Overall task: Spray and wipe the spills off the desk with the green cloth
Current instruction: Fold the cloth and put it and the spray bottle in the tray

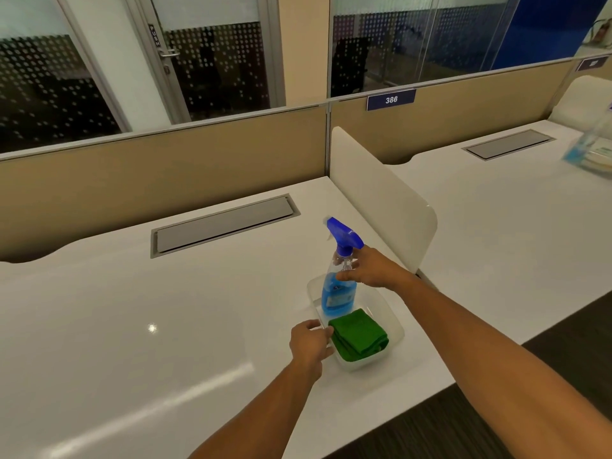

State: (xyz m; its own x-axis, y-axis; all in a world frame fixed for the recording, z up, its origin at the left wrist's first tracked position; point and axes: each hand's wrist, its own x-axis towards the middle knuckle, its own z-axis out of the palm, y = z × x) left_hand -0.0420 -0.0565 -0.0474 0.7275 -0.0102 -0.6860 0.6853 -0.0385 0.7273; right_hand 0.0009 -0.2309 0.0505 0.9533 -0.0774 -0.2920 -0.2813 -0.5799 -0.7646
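Note:
A clear spray bottle [338, 293] with blue liquid and a blue trigger head stands upright in a clear plastic tray [394, 329] on the white desk [165, 319]. A folded green cloth [359, 336] lies in the same tray, in front of the bottle. My right hand [371, 268] is at the bottle's neck, fingers spread around it and touching it. My left hand [311, 342] rests at the tray's left rim, its fingertips touching the cloth's left edge. No spill shows clearly on the desk.
A grey cable hatch [225, 223] is set into the desk at the back. A white divider panel [381, 200] stands just right of the tray, with a second desk beyond it holding a blurred clear box [589, 150]. Beige partition walls run along the back.

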